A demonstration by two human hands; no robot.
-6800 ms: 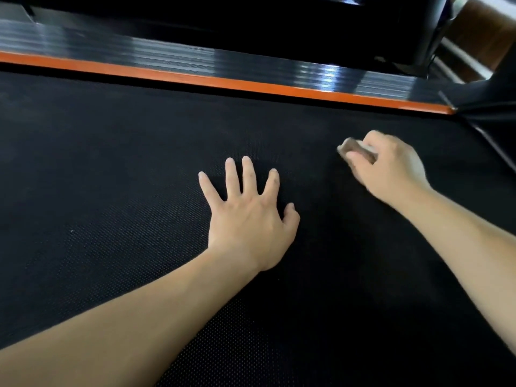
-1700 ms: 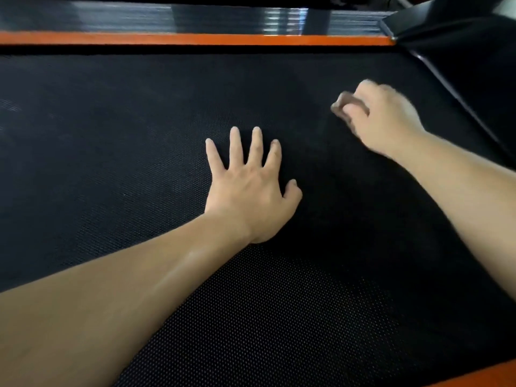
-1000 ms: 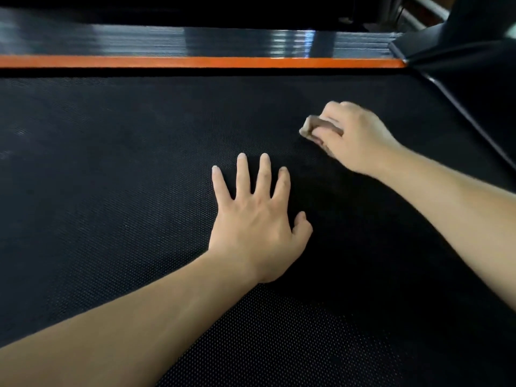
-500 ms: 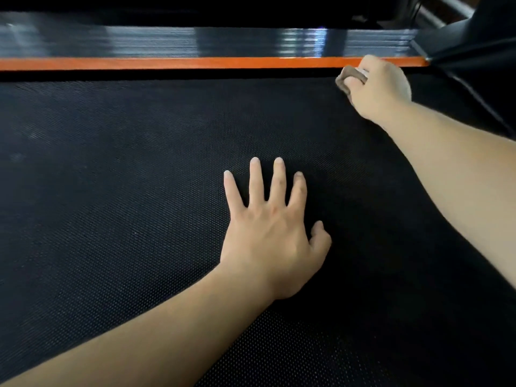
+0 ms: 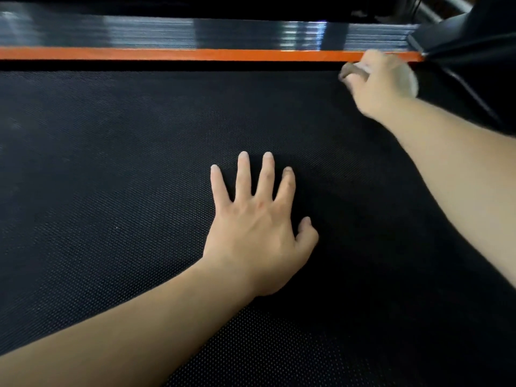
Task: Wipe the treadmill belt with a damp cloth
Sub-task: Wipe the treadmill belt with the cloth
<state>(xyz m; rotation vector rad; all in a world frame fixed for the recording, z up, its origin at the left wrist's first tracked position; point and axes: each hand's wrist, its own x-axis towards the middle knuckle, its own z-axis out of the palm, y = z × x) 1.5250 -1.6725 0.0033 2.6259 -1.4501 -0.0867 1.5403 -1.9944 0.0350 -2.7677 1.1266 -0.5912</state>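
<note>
Left hand (image 5: 257,233) flat on belt (image 5: 111,191), mid-frame, fingers spread toward far edge. Right hand (image 5: 379,82) at belt's far right corner, gripping cloth (image 5: 350,70), just beside edge strip (image 5: 167,54). Strip runs along belt's far side, rail (image 5: 195,33) behind it. Frame post (image 5: 469,32) far right, behind right hand.

Two bare hands, a left hand (image 5: 257,233) and a right hand (image 5: 379,85), one cloth (image 5: 349,71), one treadmill belt (image 5: 125,163), one orange side strip (image 5: 181,54).
</note>
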